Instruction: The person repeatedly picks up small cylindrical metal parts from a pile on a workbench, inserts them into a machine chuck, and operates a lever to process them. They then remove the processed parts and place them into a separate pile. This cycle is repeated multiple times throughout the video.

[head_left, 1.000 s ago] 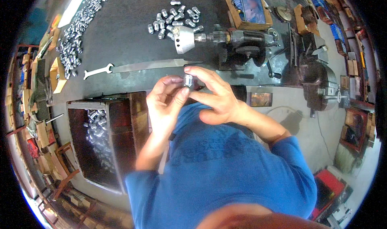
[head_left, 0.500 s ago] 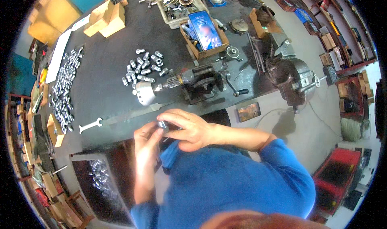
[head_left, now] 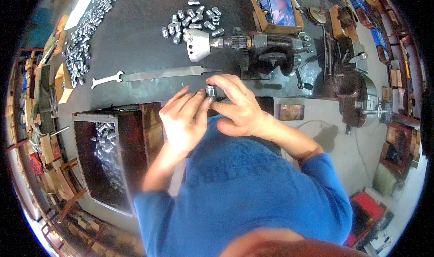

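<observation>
Just off the bench's near edge, a small shiny cylindrical metal fitting (head_left: pixel 210 90) is pinched between my two hands. My left hand (head_left: pixel 184 117) has its thumb and fingertips against the fitting's lower left side. From the other side, my right hand (head_left: pixel 237 104) reaches over with its index finger at the fitting's top, the other fingers curled below. Beyond my hands lies a flat file (head_left: pixel 162 73), its tang pointing right. An open-ended wrench (head_left: pixel 107 79) rests at the file's left end. Several similar fittings (head_left: pixel 194 18) are grouped behind a hand-cranked device with a pale chuck (head_left: pixel 199 47).
A long heap of fittings (head_left: pixel 86 42) covers the bench's far left. An open drawer (head_left: pixel 97 117) below the edge holds more. At right stand a bench vise (head_left: pixel 361 92) and a crank handle (head_left: pixel 306 85). A phone (head_left: pixel 279 6) leans on a cardboard box (head_left: pixel 262 22).
My view has shifted, so the bench sits higher and further right in the picture. Both hands stay on the fitting; my left fingers have spread more, and the whole file now shows.
</observation>
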A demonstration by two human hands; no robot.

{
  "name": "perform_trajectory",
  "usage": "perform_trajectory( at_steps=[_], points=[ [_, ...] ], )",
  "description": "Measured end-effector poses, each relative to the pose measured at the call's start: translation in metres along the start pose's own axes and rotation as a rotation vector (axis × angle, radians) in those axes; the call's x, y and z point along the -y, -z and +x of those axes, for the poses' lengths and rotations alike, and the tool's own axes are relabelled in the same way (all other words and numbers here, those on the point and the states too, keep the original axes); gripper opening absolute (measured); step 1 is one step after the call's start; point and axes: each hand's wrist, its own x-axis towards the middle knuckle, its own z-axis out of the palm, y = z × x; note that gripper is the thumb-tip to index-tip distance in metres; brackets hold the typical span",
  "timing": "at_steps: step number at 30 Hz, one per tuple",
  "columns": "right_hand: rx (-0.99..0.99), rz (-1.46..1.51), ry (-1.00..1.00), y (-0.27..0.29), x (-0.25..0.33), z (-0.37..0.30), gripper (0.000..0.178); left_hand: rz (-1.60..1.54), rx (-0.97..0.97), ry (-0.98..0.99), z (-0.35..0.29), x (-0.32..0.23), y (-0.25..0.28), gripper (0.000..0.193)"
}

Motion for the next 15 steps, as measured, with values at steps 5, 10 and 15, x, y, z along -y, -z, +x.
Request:
perform_trajectory(
  at_steps=[5, 10, 15],
  points=[
    [-0.024, -0.025, 0.001, -0.001, -0.001, 0.002, 0.031, -0.041, -0.022, 0.059, 0.002, -0.002, 0.001, 0.013],
    [-0.056, -0.02, 0.022, 0.0, 0.002, 0.006, 0.034, -0.34, 0.062, 0.395, 0.003, -0.009, 0.005, 0.017],
    [-0.049, -0.023, 0.023, 0.003, 0.005, 0.009, 0.035, -1.029, 0.138, 0.672, -0.003, 0.005, 0.007, 0.023]
  ],
)
